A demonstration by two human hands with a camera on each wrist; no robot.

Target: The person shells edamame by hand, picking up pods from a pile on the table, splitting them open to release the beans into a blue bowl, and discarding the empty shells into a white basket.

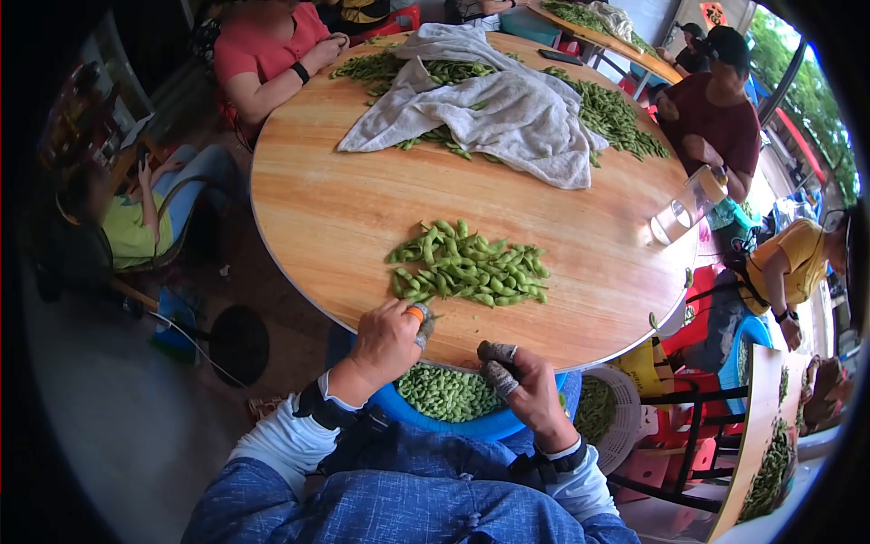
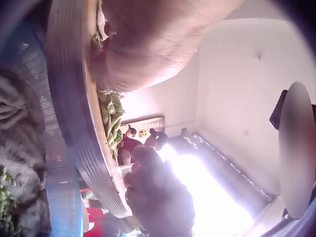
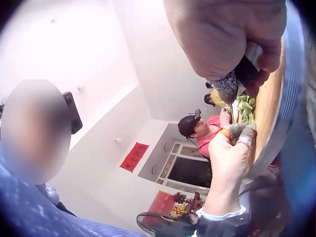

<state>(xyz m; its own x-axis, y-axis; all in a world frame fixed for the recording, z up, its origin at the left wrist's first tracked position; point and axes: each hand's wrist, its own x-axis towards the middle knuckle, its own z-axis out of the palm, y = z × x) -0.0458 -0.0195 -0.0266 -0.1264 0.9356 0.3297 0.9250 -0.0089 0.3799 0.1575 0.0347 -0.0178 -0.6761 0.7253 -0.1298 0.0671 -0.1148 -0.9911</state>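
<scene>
A heap of green soybean pods (image 1: 471, 265) lies on the round wooden table (image 1: 317, 208). My left hand (image 1: 385, 340) is at the heap's near left edge, its fingers bent toward the pods; I cannot tell whether it pinches one. Grey covers wrap its thumb and a finger, and an orange band circles one finger. My right hand (image 1: 535, 390) is over the table's near edge, with grey covers on thumb and forefinger, these tips slightly apart and nothing visible between them. Below both hands, a blue basin (image 1: 500, 426) holds shelled green beans (image 1: 446, 392).
A grey-white cloth (image 1: 507, 122) partly covers more pods (image 1: 616, 118) at the far side. A clear jar (image 1: 675, 218) stands at the right edge, and a phone (image 1: 560, 57) lies at the back. Beside the basin is a white basket (image 1: 621, 408) of pods. Several people sit around.
</scene>
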